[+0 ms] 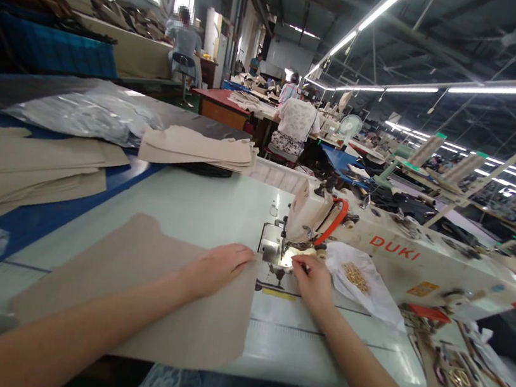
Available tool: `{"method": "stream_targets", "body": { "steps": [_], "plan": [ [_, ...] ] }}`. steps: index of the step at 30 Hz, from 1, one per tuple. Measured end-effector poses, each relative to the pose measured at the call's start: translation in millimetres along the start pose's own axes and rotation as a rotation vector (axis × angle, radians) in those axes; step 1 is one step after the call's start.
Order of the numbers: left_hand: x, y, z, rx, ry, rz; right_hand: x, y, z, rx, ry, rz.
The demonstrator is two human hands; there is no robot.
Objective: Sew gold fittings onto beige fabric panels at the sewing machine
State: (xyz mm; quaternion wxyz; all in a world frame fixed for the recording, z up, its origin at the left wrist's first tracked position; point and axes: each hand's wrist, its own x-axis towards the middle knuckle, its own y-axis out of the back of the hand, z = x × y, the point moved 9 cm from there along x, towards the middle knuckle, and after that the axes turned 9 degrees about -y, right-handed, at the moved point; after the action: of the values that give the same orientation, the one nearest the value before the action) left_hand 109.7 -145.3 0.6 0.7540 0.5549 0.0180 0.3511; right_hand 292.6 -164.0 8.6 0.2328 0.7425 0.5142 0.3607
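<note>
A large beige fabric panel point(130, 284) lies flat on the pale sewing table point(217, 213). On its right edge my left hand point(218, 270) rests with fingers stretched out, close to the metal plate point(271, 251) of the sewing machine point(376, 242). My right hand point(315, 283) is just right of the lit needle area, thumb and fingertips pinched together. Whatever may be between those fingertips is too small to make out. Beside this hand, a white cloth point(375, 300) carries a small heap of gold-coloured metal pieces point(356, 276).
Stacked beige pieces point(197, 148) sit at the table's back edge. More panels point(31, 168) and plastic wrapping point(91, 112) lie to the left. At right are thread cones point(427, 151) and a parts tray point(458, 369). A seated person point(297, 122) works ahead.
</note>
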Motion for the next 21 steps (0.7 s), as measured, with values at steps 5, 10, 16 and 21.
{"method": "stream_targets", "body": {
  "steps": [5,10,16,21],
  "plan": [
    [-0.3,-0.3,-3.3,0.006,0.023,0.017,-49.1,-3.3,-31.7,0.028,0.196,-0.099],
    [-13.7,23.0,-19.2,0.051,0.237,0.167,-107.7,-15.7,-69.6,0.007,0.362,-0.372],
    [-80.1,43.5,7.2,0.233,0.306,0.26,-138.6,-25.9,-84.3,-0.13,0.487,-0.575],
    [-129.3,16.0,37.5,0.49,0.038,0.038,-123.2,-41.9,-98.3,-0.131,0.534,-0.491]
  ]
}}
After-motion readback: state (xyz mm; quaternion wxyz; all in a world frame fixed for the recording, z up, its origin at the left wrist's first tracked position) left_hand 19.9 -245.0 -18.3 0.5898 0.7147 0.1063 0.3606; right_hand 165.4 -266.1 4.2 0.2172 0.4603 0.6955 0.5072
